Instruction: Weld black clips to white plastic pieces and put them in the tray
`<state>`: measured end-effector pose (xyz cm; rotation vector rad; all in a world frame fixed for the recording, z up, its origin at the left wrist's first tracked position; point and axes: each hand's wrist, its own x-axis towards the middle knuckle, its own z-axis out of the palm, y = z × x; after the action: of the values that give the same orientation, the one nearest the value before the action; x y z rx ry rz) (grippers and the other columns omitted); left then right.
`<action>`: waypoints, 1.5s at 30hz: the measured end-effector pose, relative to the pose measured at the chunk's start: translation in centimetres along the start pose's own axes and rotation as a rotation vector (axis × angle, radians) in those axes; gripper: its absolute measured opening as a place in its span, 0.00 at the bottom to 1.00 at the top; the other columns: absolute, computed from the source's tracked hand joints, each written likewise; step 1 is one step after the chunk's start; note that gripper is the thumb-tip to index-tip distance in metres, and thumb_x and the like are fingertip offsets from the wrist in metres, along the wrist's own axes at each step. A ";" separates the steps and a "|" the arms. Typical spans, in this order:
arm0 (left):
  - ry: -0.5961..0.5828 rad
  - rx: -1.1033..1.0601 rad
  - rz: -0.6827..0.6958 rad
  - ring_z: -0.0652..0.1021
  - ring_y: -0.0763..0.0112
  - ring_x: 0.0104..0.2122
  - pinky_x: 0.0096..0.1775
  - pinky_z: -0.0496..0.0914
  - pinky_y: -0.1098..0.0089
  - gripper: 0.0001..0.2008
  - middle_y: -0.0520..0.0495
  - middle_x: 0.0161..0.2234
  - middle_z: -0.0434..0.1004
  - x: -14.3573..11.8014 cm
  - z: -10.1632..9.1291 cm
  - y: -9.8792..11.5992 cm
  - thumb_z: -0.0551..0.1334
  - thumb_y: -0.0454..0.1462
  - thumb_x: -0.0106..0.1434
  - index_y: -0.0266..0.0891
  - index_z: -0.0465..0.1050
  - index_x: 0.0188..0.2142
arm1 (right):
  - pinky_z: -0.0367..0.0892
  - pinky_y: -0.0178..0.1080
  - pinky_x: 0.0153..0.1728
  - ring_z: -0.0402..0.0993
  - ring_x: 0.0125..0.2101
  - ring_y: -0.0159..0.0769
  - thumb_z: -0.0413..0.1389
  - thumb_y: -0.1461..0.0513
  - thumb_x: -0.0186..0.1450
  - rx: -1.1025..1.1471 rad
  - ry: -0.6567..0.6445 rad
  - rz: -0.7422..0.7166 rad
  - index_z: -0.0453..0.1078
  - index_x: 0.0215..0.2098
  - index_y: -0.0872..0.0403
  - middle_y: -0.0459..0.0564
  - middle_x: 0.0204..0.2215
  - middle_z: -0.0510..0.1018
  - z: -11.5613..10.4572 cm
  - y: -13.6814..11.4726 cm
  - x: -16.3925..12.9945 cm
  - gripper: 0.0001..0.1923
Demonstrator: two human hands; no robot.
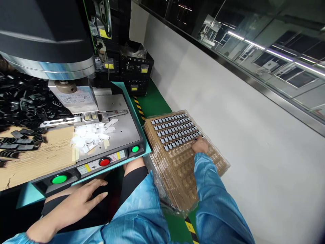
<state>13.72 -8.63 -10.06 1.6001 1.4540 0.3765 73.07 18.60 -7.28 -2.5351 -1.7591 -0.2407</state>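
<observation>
Your right hand (pixel 200 145) rests on the stacked clear trays (pixel 177 169) at right, fingertips touching the nearest row of small grey parts (pixel 175 130); whether it pinches one, you cannot tell. Your left hand (pixel 78 201) lies flat and open on your lap, near the green button (pixel 59 179) of the press (pixel 116 135).

1. A factory assembly station: a large press machine (pixel 45 44) fills the upper left of the frame, with green push buttons (pixel 59 179) and a red button (pixel 104 162) on its front panel.
2. At centre right, a stack of clear plastic trays (pixel 177 159) holds rows of small identical parts.
3. Loose black parts (pixel 22 105) are heaped at left.
4. Black crates (pixel 135 66) stand at top centre beside a hazard-striped green floor (pixel 152 101).
</observation>
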 end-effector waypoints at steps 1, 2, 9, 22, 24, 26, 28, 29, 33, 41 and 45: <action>-0.005 -0.001 0.002 0.81 0.52 0.58 0.63 0.74 0.58 0.23 0.48 0.59 0.81 0.0 0.0 0.0 0.63 0.55 0.70 0.50 0.80 0.57 | 0.66 0.50 0.57 0.74 0.55 0.53 0.56 0.63 0.67 -0.004 -0.011 -0.006 0.73 0.58 0.58 0.66 0.52 0.79 -0.1 -0.1 0.0 0.21; -0.007 0.000 0.001 0.81 0.52 0.58 0.63 0.74 0.58 0.23 0.47 0.59 0.81 0.1 0.0 0.0 0.63 0.55 0.70 0.50 0.80 0.57 | 0.66 0.50 0.58 0.74 0.55 0.53 0.56 0.63 0.67 -0.002 -0.018 -0.009 0.73 0.58 0.58 0.65 0.52 0.79 -0.1 -0.2 -0.1 0.22; 0.028 -0.049 0.086 0.81 0.55 0.56 0.61 0.75 0.58 0.20 0.45 0.56 0.82 -0.4 -1.4 3.6 0.62 0.52 0.72 0.48 0.79 0.57 | 0.67 0.51 0.57 0.74 0.53 0.54 0.54 0.60 0.69 0.130 0.135 -0.056 0.75 0.56 0.57 0.64 0.50 0.80 -0.3 -2.5 0.7 0.20; 0.619 0.151 0.317 0.80 0.58 0.49 0.53 0.75 0.58 0.10 0.41 0.47 0.81 2.7 -9.5 6.1 0.61 0.44 0.75 0.43 0.77 0.49 | 0.68 0.49 0.59 0.71 0.54 0.50 0.55 0.65 0.69 0.697 0.017 -0.996 0.76 0.56 0.50 0.55 0.53 0.79 -9.0 -30.3 -9.3 0.18; 0.641 0.164 0.331 0.80 0.58 0.49 0.53 0.75 0.57 0.10 0.41 0.47 0.81 2.9 -9.5 6.2 0.61 0.43 0.75 0.43 0.77 0.48 | 0.68 0.50 0.59 0.71 0.54 0.50 0.57 0.67 0.68 0.698 -0.003 -1.054 0.76 0.57 0.50 0.55 0.54 0.78 -8.6 -34.1 -10.5 0.20; 0.630 0.151 0.335 0.79 0.58 0.49 0.53 0.75 0.57 0.10 0.40 0.47 0.81 2.7 -9.1 6.2 0.60 0.43 0.75 0.43 0.77 0.48 | 0.68 0.51 0.58 0.70 0.54 0.50 0.58 0.67 0.68 0.682 -0.020 -1.076 0.76 0.57 0.50 0.55 0.55 0.77 -8.1 -37.1 -11.1 0.20; 0.627 0.127 0.334 0.80 0.58 0.49 0.52 0.76 0.57 0.11 0.40 0.47 0.81 2.2 -8.6 5.9 0.60 0.44 0.76 0.43 0.77 0.49 | 0.68 0.51 0.58 0.69 0.54 0.50 0.59 0.66 0.68 0.662 -0.031 -1.082 0.76 0.58 0.49 0.55 0.55 0.76 -7.5 -39.5 -11.3 0.21; 0.631 0.115 0.332 0.80 0.58 0.49 0.52 0.76 0.57 0.11 0.40 0.48 0.81 2.0 -8.3 5.6 0.60 0.44 0.76 0.43 0.77 0.49 | 0.68 0.51 0.58 0.69 0.54 0.50 0.59 0.66 0.69 0.651 -0.031 -1.078 0.77 0.58 0.48 0.55 0.55 0.76 -7.3 -40.3 -11.4 0.20; 0.658 0.071 0.328 0.80 0.58 0.51 0.54 0.76 0.56 0.10 0.40 0.49 0.81 1.2 -7.9 4.8 0.60 0.44 0.75 0.44 0.78 0.49 | 0.67 0.50 0.57 0.69 0.52 0.49 0.55 0.65 0.72 0.612 0.008 -1.055 0.79 0.53 0.48 0.54 0.53 0.77 -6.4 -41.9 -11.3 0.15; 0.735 0.042 0.397 0.80 0.57 0.50 0.53 0.76 0.56 0.10 0.40 0.47 0.80 2.5 -9.5 6.2 0.60 0.43 0.76 0.44 0.77 0.50 | 0.69 0.49 0.55 0.72 0.51 0.48 0.49 0.63 0.76 0.817 0.055 -1.053 0.77 0.48 0.49 0.53 0.48 0.81 -7.3 -39.8 -13.2 0.13; 0.825 -0.005 0.414 0.80 0.59 0.50 0.55 0.76 0.55 0.18 0.40 0.54 0.78 4.2 -10.7 7.3 0.61 0.43 0.76 0.45 0.71 0.63 | 0.71 0.48 0.53 0.76 0.49 0.47 0.49 0.60 0.77 0.970 -0.051 -1.125 0.74 0.50 0.48 0.53 0.47 0.82 -9.1 -38.7 -17.2 0.12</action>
<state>11.48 0.37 -0.06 1.8346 1.6700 1.4050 30.12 15.13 -2.89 -0.7958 -2.2873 0.5259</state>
